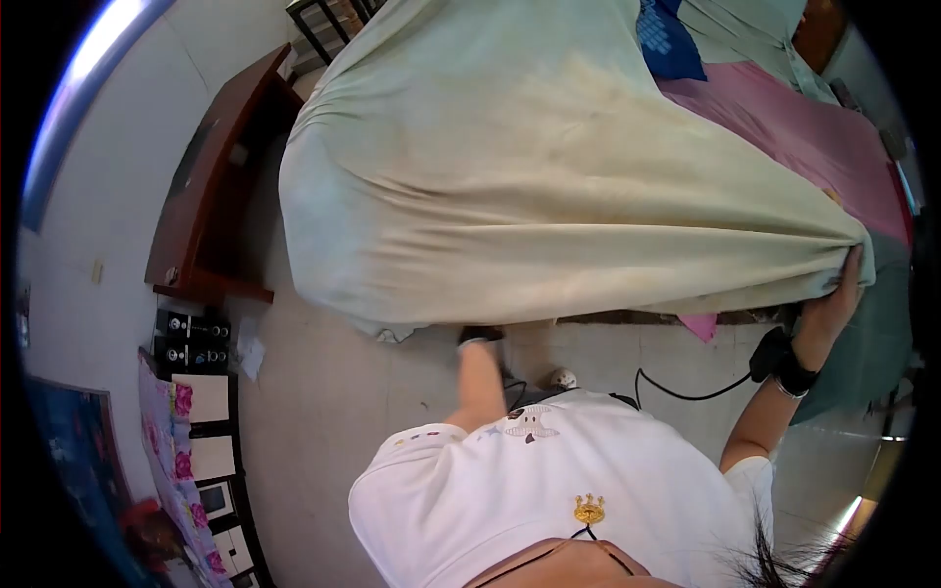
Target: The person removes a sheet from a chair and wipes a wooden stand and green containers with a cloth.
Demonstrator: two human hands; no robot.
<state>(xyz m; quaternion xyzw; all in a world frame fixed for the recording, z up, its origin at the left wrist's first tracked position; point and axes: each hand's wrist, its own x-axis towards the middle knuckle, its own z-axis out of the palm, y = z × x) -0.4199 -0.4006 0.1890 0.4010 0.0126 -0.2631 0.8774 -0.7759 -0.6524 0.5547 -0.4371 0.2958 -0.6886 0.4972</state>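
A large pale green and cream bed sheet (pixel 549 186) is spread wide in front of me, with long folds drawn towards its right corner. My right hand (pixel 841 292) grips the sheet near that corner, fingers partly hidden by the cloth. At the sheet's near edge, my left forearm (pixel 480 377) reaches forward, a dark band at its wrist. The left hand itself is hidden beneath the cloth. A black strap with a dark device (pixel 776 355) sits on my right wrist, and a black cable (pixel 686 396) runs from it towards my waist.
Pink cloth (pixel 784 127) and a blue patterned cloth (pixel 671 44) lie at the far right. A brown wooden desk (pixel 211 186) stands along the left wall. Black speakers (pixel 191 338) and a cabinet (pixel 211 456) are lower left. Pale tiled floor (pixel 314 421) lies between.
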